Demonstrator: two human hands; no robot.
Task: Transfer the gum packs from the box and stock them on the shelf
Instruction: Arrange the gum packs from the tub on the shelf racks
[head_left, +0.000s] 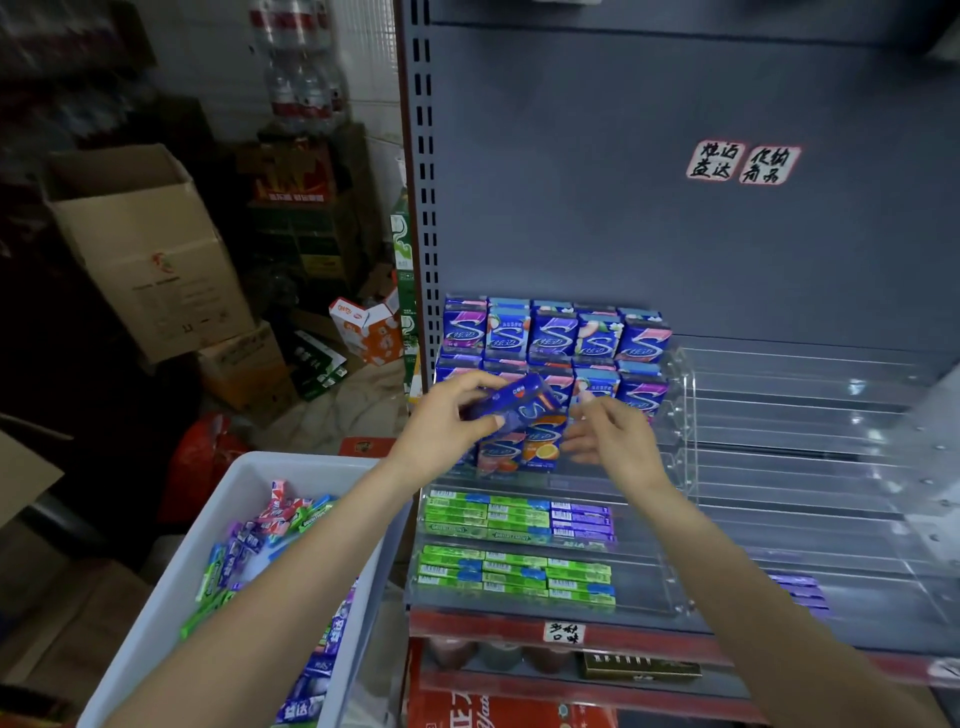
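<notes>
My left hand (449, 423) grips a blue gum pack (524, 405), tilted, in front of the clear tiered display rack (680, 415) on the shelf. My right hand (608, 434) hovers just right of that pack with relaxed, spread fingers and holds nothing. Rows of blue and purple gum packs (553, 335) stand upright on the rack's upper tiers. Green and purple stick packs (517, 519) lie flat on the lower tiers. A white plastic box (171, 587) at lower left holds several loose gum packs (249, 540), partly hidden by my left forearm.
The rack's right part (805, 452) has bare clear tiers. Handwritten labels (743, 162) are stuck on the grey back panel. Cardboard boxes (150, 244) and bottled water crowd the floor at left. A red shelf edge (519, 631) runs below, with goods underneath.
</notes>
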